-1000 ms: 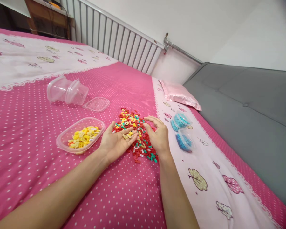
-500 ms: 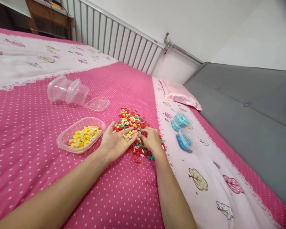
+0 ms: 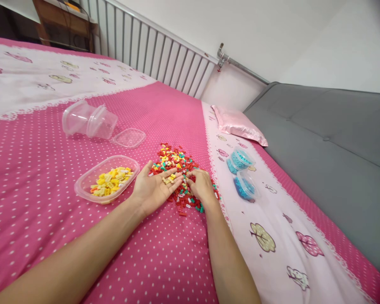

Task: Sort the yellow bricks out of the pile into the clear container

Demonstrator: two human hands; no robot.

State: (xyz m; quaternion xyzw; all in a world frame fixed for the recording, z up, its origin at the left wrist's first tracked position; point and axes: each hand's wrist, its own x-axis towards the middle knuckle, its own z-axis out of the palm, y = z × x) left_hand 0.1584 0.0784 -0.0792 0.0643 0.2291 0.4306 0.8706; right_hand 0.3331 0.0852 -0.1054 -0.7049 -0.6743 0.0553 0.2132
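Note:
A heap of small coloured bricks (image 3: pixel 175 159), mostly red with some yellow, white and teal, lies on the pink dotted bedspread (image 3: pixel 34 177). My left hand (image 3: pixel 153 188) rests palm up at the heap's left edge, fingers stretched out, with a few yellow bricks lying in the palm. My right hand (image 3: pixel 201 185) lies palm down on the heap, fingers curled and pinched among the bricks right at the left hand's fingertips. To the left stands a clear oval tub (image 3: pixel 88 185) with yellow and white bricks in it.
Two closed clear tubs of blue bricks (image 3: pixel 244 173) sit to the right of the heap. Empty clear tubs on their side (image 3: pixel 88 121) and a loose lid (image 3: pixel 128 138) lie further back. A pink pillow (image 3: pixel 240 125), a grey sofa back (image 3: pixel 329 143) and a white radiator (image 3: pixel 158 55) border the bed.
My right hand moved left from the heap's right side onto its middle and curled its fingers beside the left fingertips. The left hand stayed put.

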